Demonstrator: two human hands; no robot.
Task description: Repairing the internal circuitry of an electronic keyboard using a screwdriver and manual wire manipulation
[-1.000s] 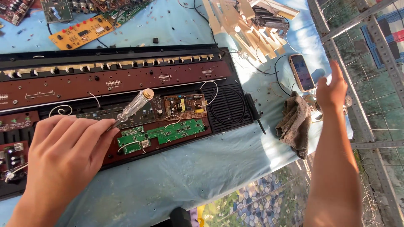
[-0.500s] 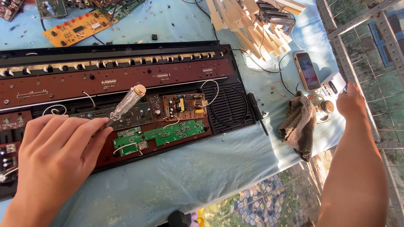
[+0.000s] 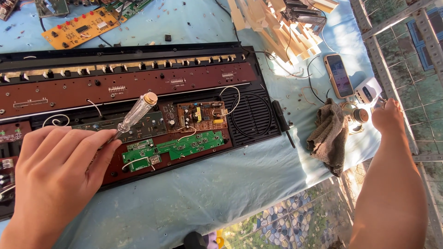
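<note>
Since the earlier view, our right hand [image 3: 388, 117] has travelled farther out to the right and now lies over the small round objects [image 3: 359, 115] at the table edge, just beyond the grey rag [image 3: 328, 136]. Its fingers point away from us and are hidden behind the back of the hand, so we cannot tell whether they are apart or closed on anything.

Our left hand [image 3: 57, 168] has kept its place on the opened keyboard chassis [image 3: 249, 120]. Its fingers are curled together around the lower end of the clear-handled screwdriver [image 3: 136, 113], with the blade concealed under the fingertips.

The long axis of the screwdriver runs diagonally, rising from the left fingers up and to the right; its brass-coloured cap points toward the brown circuit strip [image 3: 129, 87], and the hidden tip points down toward us and to the left. The green circuit board [image 3: 177, 146] lies just to the right of the left fingertips, well apart from the right hand. Of our two hands, the left is by far the nearer to the tool and the boards.
</note>
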